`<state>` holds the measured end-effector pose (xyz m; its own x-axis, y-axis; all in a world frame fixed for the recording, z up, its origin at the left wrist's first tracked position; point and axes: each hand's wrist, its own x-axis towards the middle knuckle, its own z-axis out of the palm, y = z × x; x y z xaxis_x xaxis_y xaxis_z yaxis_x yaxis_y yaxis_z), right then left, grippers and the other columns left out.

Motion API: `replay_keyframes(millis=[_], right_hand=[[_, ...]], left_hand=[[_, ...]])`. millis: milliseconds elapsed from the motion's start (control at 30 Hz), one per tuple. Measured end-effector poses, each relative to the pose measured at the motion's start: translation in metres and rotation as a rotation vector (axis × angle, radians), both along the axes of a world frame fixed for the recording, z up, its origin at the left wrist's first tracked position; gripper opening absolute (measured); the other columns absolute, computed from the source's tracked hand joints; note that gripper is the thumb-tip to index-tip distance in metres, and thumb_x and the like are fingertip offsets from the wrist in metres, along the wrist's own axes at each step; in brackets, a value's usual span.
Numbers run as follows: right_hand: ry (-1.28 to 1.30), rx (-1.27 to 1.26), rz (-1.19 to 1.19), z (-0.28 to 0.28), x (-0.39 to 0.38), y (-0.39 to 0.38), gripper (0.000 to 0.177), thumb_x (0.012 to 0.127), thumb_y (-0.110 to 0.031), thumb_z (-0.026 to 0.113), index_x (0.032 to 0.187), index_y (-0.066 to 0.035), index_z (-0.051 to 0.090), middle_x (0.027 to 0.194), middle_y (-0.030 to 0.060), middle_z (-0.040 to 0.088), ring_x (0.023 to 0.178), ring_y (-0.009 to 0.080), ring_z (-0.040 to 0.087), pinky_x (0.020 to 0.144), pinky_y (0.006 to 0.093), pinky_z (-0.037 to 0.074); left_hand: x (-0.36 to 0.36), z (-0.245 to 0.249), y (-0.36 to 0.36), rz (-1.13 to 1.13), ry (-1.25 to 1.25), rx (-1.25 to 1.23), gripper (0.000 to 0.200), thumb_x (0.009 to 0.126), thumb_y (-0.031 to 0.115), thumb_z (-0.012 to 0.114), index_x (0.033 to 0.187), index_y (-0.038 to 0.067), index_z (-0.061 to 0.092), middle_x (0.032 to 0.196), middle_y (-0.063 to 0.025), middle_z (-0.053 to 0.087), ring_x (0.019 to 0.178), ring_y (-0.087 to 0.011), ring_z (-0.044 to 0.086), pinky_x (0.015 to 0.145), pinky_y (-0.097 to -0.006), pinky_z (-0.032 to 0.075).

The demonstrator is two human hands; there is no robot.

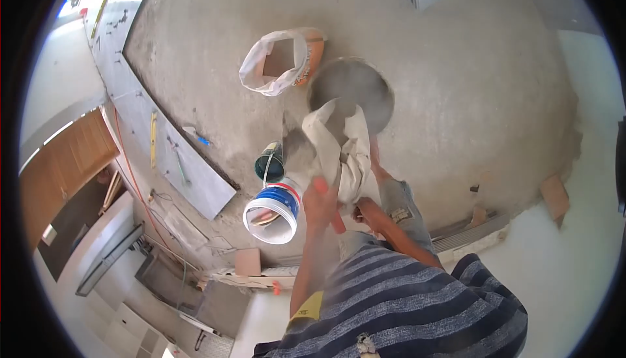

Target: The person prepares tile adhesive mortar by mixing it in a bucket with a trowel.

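An off-white sack (353,165) is tipped away from me, its mouth over a round dark tub (355,84) hazy with dust. My left hand (320,205) is closed around the red handle of a trowel (298,141), whose grey blade points forward beside the sack. At the sack's near end, the fingers of my right hand (372,216) are closed on its bunched material. Left of my left hand stand a white and blue bucket (279,195) with things inside and a small dark green bucket (269,165).
Beyond the buckets an opened white and orange bag (313,55) stands on the concrete floor (456,110). Long grey slabs (147,107) lie at the left with yellow levels (154,139) on them. Tile pieces (554,198) lie at the right, near a floor track (473,231).
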<state>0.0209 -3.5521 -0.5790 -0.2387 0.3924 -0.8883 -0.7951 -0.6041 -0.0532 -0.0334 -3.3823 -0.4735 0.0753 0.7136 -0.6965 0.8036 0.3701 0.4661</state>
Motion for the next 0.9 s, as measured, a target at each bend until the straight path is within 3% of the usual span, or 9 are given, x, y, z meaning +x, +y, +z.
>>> replay_keyframes(millis=[100,167,233,367,433,533,633,833,900], right_hand=[[-0.133,-0.173,0.325,0.007,0.014,-0.002,0.025,0.092,-0.028,0.041,0.092,-0.008,0.056,0.073,0.0044,0.055,0.064,0.0147,0.056,0.053,0.0271,0.041],[-0.258,-0.353,0.123,-0.050,0.019,-0.038,0.027,0.091,-0.030,0.044,0.096,-0.007,0.058,0.075,0.0079,0.057,0.071,0.0200,0.060,0.061,0.0321,0.046],[-1.375,0.037,0.952,-0.120,0.041,-0.048,0.037,0.091,-0.036,0.043,0.098,-0.003,0.059,0.082,0.0142,0.061,0.074,0.0277,0.060,0.065,0.0393,0.046],[-1.082,0.010,0.242,-0.063,0.102,0.112,0.054,0.084,-0.049,0.053,0.108,0.000,0.060,0.088,0.0228,0.062,0.085,0.0376,0.060,0.076,0.0438,0.046],[-1.215,-0.092,0.711,-0.103,0.107,0.144,0.048,0.086,-0.044,0.053,0.095,0.002,0.063,0.094,0.0200,0.065,0.094,0.0322,0.062,0.077,0.0393,0.045],[-1.090,-0.012,0.798,-0.127,0.105,0.150,0.046,0.086,-0.038,0.052,0.096,0.006,0.061,0.096,0.0247,0.063,0.096,0.0400,0.057,0.084,0.0463,0.043],[-1.318,0.167,0.792,-0.154,0.091,0.120,0.031,0.084,-0.026,0.052,0.089,0.003,0.061,0.091,0.0240,0.062,0.091,0.0416,0.057,0.080,0.0490,0.043],[-1.435,0.278,0.702,-0.061,0.061,0.110,0.019,0.082,-0.014,0.049,0.079,0.004,0.052,0.078,0.0270,0.056,0.079,0.0470,0.052,0.070,0.0496,0.040],[-1.445,0.367,0.747,-0.043,0.053,0.095,0.017,0.083,-0.013,0.048,0.080,0.003,0.052,0.078,0.0266,0.056,0.079,0.0465,0.052,0.068,0.0492,0.040]], left_hand=[[-0.019,0.013,-0.015,0.131,0.041,-0.028,0.025,0.072,0.018,0.064,0.081,-0.004,0.056,0.067,-0.0088,0.058,0.059,-0.0187,0.057,0.056,-0.0348,0.047],[-0.035,0.027,-0.035,0.341,0.028,-0.094,0.022,0.070,0.017,0.064,0.077,-0.002,0.055,0.066,-0.0061,0.055,0.058,-0.0171,0.055,0.055,-0.0333,0.045],[-0.048,0.025,-0.046,0.425,0.023,-0.064,0.019,0.069,0.015,0.063,0.074,0.000,0.053,0.065,-0.0038,0.052,0.058,-0.0152,0.053,0.055,-0.0316,0.044],[-0.063,0.019,-0.061,0.448,0.011,-0.021,0.015,0.068,0.011,0.061,0.070,0.001,0.051,0.064,-0.0012,0.049,0.059,-0.0117,0.047,0.055,-0.0287,0.042],[-0.075,0.008,-0.064,0.460,-0.025,-0.040,0.013,0.068,0.010,0.061,0.069,0.001,0.051,0.064,-0.0007,0.049,0.060,-0.0109,0.045,0.055,-0.0281,0.040],[-0.097,-0.017,-0.082,0.480,-0.091,0.020,0.012,0.068,0.009,0.060,0.068,0.002,0.051,0.064,-0.0001,0.048,0.059,-0.0107,0.043,0.054,-0.0281,0.038],[-0.112,-0.036,-0.094,0.517,-0.135,0.085,0.012,0.067,0.009,0.061,0.067,0.002,0.051,0.063,0.0004,0.047,0.058,-0.0105,0.042,0.054,-0.0282,0.036],[-0.169,-0.099,-0.115,0.647,-0.145,0.119,0.011,0.063,0.006,0.060,0.068,-0.001,0.054,0.060,-0.0032,0.051,0.056,-0.0134,0.047,0.053,-0.0294,0.040],[-0.169,-0.085,-0.112,0.670,-0.177,0.086,0.011,0.064,0.006,0.061,0.069,0.000,0.054,0.063,-0.0015,0.050,0.057,-0.0120,0.046,0.052,-0.0288,0.038]])
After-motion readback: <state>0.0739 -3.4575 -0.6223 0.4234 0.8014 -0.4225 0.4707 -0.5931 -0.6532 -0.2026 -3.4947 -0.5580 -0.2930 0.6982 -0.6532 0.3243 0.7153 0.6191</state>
